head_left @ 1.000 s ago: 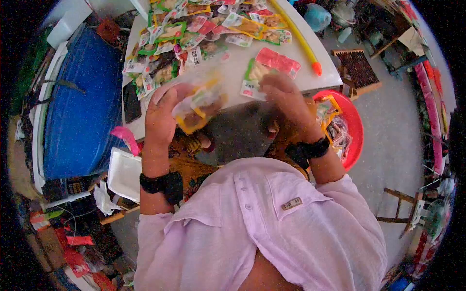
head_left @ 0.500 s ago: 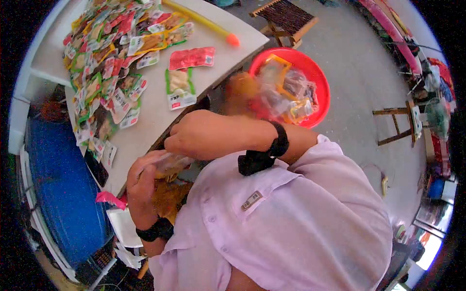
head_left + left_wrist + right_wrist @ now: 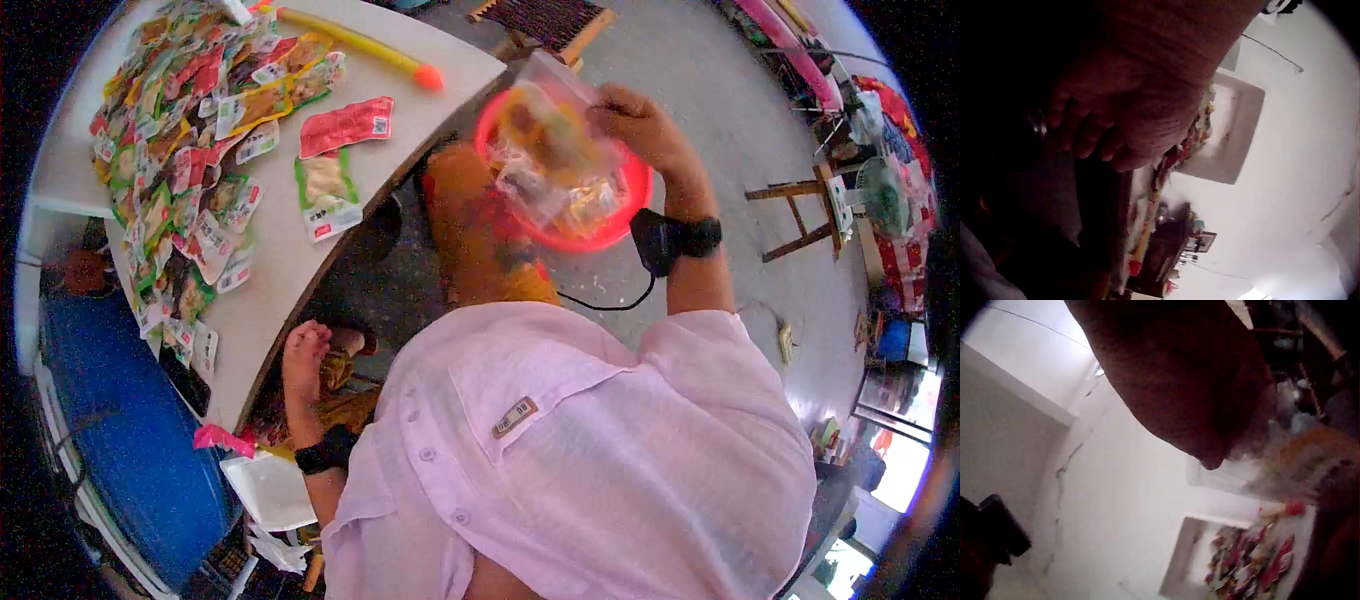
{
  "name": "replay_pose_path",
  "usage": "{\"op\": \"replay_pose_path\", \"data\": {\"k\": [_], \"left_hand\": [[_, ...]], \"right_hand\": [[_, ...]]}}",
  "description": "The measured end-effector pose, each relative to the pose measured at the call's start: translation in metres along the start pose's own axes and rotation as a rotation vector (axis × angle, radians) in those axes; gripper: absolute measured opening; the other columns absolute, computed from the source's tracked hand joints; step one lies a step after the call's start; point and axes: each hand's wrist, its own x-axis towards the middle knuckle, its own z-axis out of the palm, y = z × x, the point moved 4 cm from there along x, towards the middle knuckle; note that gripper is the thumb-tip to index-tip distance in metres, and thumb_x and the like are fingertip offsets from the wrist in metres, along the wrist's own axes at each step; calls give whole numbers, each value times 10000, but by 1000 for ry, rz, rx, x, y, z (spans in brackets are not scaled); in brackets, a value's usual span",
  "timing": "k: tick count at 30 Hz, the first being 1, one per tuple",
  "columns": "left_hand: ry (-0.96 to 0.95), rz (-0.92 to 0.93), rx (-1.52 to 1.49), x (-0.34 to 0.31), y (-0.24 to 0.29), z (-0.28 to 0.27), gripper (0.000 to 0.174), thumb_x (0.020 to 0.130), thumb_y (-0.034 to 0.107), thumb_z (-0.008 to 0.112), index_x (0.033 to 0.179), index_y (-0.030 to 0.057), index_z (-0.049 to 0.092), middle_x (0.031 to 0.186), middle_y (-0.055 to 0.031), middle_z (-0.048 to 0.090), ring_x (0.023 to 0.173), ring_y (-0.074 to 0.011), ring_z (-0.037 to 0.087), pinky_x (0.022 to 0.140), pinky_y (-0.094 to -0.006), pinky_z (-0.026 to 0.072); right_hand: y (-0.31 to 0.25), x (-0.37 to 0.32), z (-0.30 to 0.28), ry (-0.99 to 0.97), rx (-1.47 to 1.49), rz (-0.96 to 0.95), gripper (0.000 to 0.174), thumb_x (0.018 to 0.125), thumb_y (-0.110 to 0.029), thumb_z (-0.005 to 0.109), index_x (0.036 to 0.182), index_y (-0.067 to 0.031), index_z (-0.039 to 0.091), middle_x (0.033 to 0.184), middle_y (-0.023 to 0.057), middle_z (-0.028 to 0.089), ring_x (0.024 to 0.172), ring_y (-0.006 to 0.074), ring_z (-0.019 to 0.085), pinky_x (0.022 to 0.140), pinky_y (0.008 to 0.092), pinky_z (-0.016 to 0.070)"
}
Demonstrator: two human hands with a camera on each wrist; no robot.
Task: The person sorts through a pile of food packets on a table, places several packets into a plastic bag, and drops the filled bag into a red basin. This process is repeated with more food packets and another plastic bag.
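Observation:
Over the red basin (image 3: 578, 241), my right hand (image 3: 640, 125) pinches the edge of a clear plastic bag (image 3: 548, 125) with yellow-edged contents, blurred by motion. In the right wrist view, the bag (image 3: 1310, 459) hangs beyond the dark shape of that hand. Other clear bags (image 3: 590, 203) lie in the basin. My left hand (image 3: 303, 362) hovers beside the table's near edge, fingers loosely curled and holding nothing. On the white table (image 3: 270, 280), a red packet (image 3: 346, 125) and a green-edged packet (image 3: 328, 195) lie apart from a large heap of snack packets (image 3: 190, 150).
A yellow tube with an orange tip (image 3: 360, 48) lies along the table's far side. Behind the basin stands a woven-top stool (image 3: 550, 22). A white foam box (image 3: 268, 490) is low at the left, beside a blue surface (image 3: 130, 440).
The right hand has swung from the left hand out over the basin, carrying the bag. The left hand has let go of it and dropped back. The head view has turned right.

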Motion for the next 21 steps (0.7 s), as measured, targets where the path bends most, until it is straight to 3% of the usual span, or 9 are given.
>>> {"op": "replay_pose_path", "data": {"k": [2, 5, 8, 12, 16, 18, 21], "left_hand": [[-30, -57, 124, 4, -22, -3, 218, 774, 180, 454, 938, 36, 453, 846, -37, 505, 762, -118, 475, 669, -238, 379], [13, -87, 302, 0, -31, 1, 227, 751, 205, 492, 906, 40, 478, 792, -16, 506, 705, -92, 465, 594, -208, 368], [29, -97, 436, -1, -44, 0, 224, 744, 211, 501, 890, 42, 492, 766, -9, 503, 655, -84, 448, 553, -212, 363], [60, -81, 538, 0, -66, -13, 220, 742, 211, 497, 881, 42, 500, 746, -1, 498, 627, -91, 437, 545, -225, 366], [-25, -257, 657, 2, -87, -23, 243, 747, 217, 489, 901, 29, 488, 770, -24, 504, 672, -113, 465, 590, -236, 383], [31, -202, 581, -6, -81, -15, 258, 752, 222, 482, 917, 23, 476, 786, -38, 504, 697, -122, 473, 613, -240, 386], [61, -214, 451, -6, -92, -22, 271, 760, 227, 469, 935, 20, 463, 801, -47, 500, 714, -129, 478, 628, -242, 388]], "right_hand": [[46, 2, -8, 89, 24, 80, 116, 749, -129, 486, 794, -22, 491, 689, -20, 484, 662, 74, 456, 588, 221, 389], [142, 5, -16, 136, -489, 165, 151, 738, -165, 494, 759, -16, 483, 645, -5, 471, 622, 75, 445, 562, 230, 388], [166, -21, -10, 169, -371, 258, 168, 734, -170, 476, 740, -3, 492, 609, 67, 504, 588, 155, 494, 552, 289, 399], [304, -38, -28, 113, -700, 444, 241, 743, -197, 380, 752, -4, 524, 705, 191, 533, 691, 339, 511, 575, 408, 396], [287, -56, -35, 134, -716, 453, 271, 754, -218, 345, 763, -7, 515, 748, 199, 530, 715, 332, 517, 598, 408, 404], [291, -61, -50, 140, -836, 493, 253, 754, -208, 347, 786, -17, 509, 775, 201, 527, 723, 336, 513, 614, 408, 404], [277, -65, -82, 394, -986, 561, 224, 746, -200, 360, 819, -40, 500, 804, 193, 526, 732, 337, 511, 619, 415, 405]]}}
